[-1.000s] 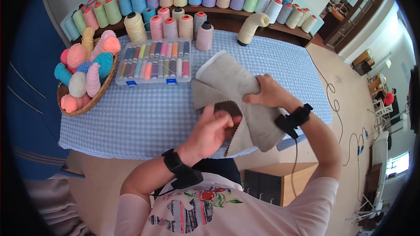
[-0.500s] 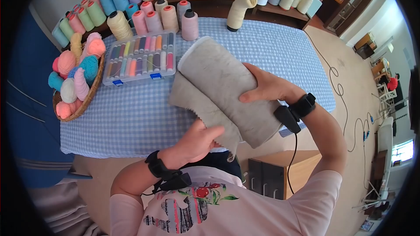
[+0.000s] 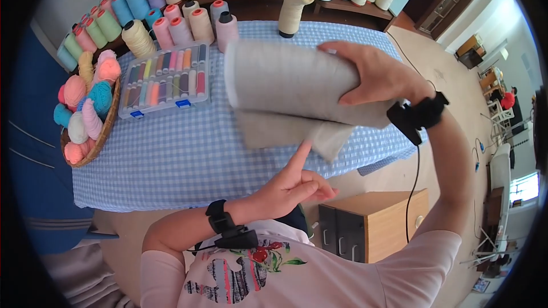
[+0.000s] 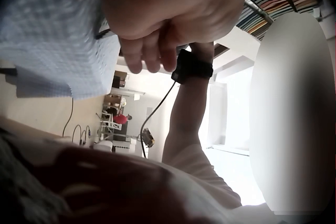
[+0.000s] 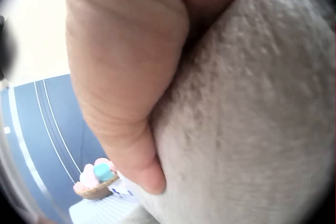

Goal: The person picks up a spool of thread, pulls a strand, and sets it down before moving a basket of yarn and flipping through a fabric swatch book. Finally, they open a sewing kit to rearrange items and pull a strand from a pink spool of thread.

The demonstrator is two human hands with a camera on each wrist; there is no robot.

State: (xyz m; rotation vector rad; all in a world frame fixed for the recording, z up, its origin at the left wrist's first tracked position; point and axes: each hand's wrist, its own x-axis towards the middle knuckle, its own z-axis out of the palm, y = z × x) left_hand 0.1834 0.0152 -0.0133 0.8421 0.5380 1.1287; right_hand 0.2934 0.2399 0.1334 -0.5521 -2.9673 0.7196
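Fingers, head view: those of the left hand [image 3: 288,191] are apart, the index stretched out to the fabric's lower flap [image 3: 279,128], the others loosely bent; whether the tip touches the flap I cannot tell. The right hand [image 3: 388,74] grips the grey fabric [image 3: 297,80], thumb on the near side, fingers over the top.
Grey fabric, head view: rolled or folded, above the near half of the checked tablecloth [image 3: 171,154], its loose flap hanging below.
Flap risk, head view: with only the right hand gripping, the loose part could unroll or crease unevenly, I judge.
Thread case risk, head view: a wide swing of the fabric's far end could knock the nearby thread case [image 3: 165,80] or the pink cone [image 3: 226,31].
Left hand pose, left wrist view: palm low over the lap side, visible fingers bent side by side, pinching nothing visible.
Right arm, left wrist view: the forearm [image 4: 186,108] is raised behind.
Right hand pose, right wrist view: one digit, likely the thumb, presses flat along the fabric; the other fingertips are hidden. Uneven pressure there could let the fabric slip.
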